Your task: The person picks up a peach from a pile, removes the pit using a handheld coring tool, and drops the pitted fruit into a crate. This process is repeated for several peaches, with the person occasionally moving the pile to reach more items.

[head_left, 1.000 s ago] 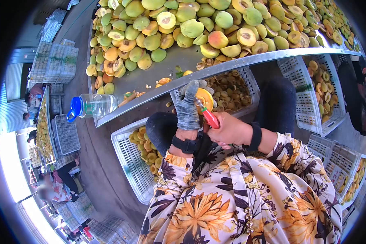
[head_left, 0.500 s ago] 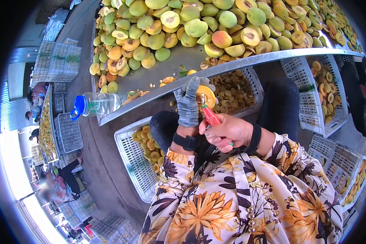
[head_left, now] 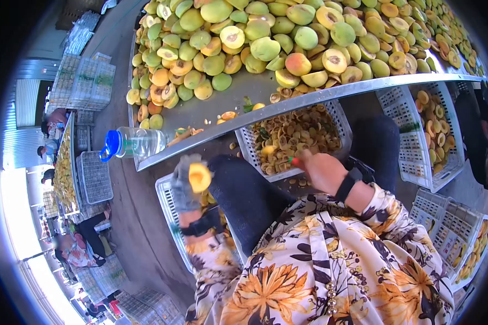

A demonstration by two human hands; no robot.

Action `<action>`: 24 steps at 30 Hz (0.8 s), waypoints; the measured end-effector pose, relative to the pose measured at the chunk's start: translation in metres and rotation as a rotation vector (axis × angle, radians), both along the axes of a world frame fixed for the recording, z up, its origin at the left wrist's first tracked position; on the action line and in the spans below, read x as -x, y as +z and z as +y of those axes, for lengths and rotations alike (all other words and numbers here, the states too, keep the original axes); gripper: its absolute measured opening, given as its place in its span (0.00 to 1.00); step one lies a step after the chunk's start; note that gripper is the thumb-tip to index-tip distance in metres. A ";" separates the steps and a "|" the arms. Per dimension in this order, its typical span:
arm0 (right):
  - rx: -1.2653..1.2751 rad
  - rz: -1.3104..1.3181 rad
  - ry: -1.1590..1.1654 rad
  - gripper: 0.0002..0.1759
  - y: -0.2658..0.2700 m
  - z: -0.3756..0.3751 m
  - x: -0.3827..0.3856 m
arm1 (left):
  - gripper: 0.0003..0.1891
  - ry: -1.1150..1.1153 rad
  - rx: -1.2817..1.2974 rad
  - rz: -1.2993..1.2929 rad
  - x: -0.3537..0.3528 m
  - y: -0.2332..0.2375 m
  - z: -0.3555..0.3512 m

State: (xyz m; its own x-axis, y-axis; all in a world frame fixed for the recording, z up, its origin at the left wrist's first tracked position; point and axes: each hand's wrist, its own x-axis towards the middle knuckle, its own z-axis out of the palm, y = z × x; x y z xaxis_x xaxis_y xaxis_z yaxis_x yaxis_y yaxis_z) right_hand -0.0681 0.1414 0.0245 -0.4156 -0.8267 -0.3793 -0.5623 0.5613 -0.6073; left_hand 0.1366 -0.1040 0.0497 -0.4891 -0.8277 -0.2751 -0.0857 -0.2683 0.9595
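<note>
My left hand point(head_left: 183, 190), in a grey glove and blurred by motion, holds a yellow peach half point(head_left: 200, 177) with its hollow side showing. It is above the white crate point(head_left: 166, 208) at the left, which has peach halves in it. My bare right hand point(head_left: 328, 174) is closed round a red-handled pitting tool point(head_left: 296, 162); most of the tool is hidden or smeared. That hand is at the near edge of another crate point(head_left: 243, 142), which is filled with brownish pits and scraps point(head_left: 303, 130). A blurred yellow piece point(head_left: 269, 150) shows over those scraps.
A metal-edged table point(head_left: 222, 128) carries a heap of halved peaches point(head_left: 265, 49). On its left corner lies a clear bottle with a blue cap point(head_left: 111, 145). More crates point(head_left: 439, 162) stand at the right. People point(head_left: 78, 249) sit among stacked crates point(head_left: 81, 81) farther left.
My left hand has moved left and toward me, carrying the peach half away from the tool. My right hand has shifted right, and the scrap crate now shows more fully.
</note>
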 end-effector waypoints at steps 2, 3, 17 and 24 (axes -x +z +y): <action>0.082 -0.036 -0.027 0.17 0.003 0.002 0.002 | 0.21 -0.223 0.656 -1.052 -0.034 -0.002 -0.028; 0.153 -0.080 -0.042 0.19 0.004 0.005 0.001 | 0.20 -0.207 0.738 -1.191 -0.030 0.009 -0.024; 0.781 -0.625 -0.759 0.13 0.092 0.055 0.060 | 0.15 -0.874 0.772 -0.314 0.232 0.047 0.092; 1.117 -0.320 -0.933 0.10 0.158 0.133 0.125 | 0.12 -1.101 0.658 -0.032 0.202 0.063 0.125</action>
